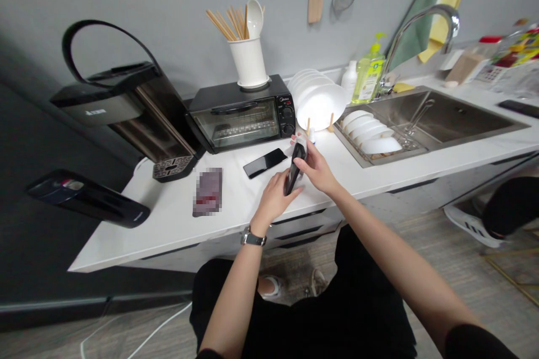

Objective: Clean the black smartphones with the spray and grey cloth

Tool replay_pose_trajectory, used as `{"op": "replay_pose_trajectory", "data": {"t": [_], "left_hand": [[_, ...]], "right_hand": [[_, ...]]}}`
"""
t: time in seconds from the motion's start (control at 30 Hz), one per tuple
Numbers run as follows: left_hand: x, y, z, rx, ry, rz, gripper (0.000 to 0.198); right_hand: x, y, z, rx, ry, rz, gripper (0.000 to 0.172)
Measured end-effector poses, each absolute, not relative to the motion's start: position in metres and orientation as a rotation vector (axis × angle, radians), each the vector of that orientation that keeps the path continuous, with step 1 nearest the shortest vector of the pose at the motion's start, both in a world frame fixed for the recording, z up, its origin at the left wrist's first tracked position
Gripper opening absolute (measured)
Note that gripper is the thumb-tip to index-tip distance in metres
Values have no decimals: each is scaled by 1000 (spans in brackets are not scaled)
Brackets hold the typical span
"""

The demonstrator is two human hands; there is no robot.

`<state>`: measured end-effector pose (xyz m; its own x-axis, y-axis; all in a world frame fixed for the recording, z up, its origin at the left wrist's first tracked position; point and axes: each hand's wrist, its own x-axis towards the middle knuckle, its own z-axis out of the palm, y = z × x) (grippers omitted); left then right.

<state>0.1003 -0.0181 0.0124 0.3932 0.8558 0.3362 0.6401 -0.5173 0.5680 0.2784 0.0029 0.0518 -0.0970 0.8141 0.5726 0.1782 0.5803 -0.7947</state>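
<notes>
Over the front edge of the white counter, both hands met on one small dark handheld device, slim, black, held roughly upright and tilted slightly. Left hand, watch on the wrist, had its fingers wrapped round the lower end. Right hand pinched the upper part, thumb and fingertips closed on it near a pale piece at the top; couldn't tell whether that piece was a cap, a nozzle or part of the device. Device was off the surface, clear of the counter, just in front of the plate rack.

Judged step: two-handed handling of the device at its top end, mid-grip, nothing released. Any next move there would call for a steady lower grip from the left while the right works the top, since the part is small and mostly hidden by fingers.

Just behind the hands a black phone lay flat on the counter, apart from them. Left of that, a blurred dark item. Further back: toaster oven with a white utensil holder on top, stacked white plates in a rack, sink with bowls in its left part, green soap bottle, tap. Far left, a black appliance with its lid up
</notes>
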Motion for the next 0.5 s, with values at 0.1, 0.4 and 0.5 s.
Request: {"op": "replay_pose_trajectory", "data": {"t": [0.1,0.4,0.5], "left_hand": [[93,-25,11,2230,1480,929,72],[72,-33,12,2434,1633,788,72],[61,-31,11,2438,1622,733,75]], "right_hand": [[295,-8,35,-1034,-1504,738,70],[334,-27,9,-1166,-1510,1025,81],[363,-25,13,-1233,-1572,941,64]]}}
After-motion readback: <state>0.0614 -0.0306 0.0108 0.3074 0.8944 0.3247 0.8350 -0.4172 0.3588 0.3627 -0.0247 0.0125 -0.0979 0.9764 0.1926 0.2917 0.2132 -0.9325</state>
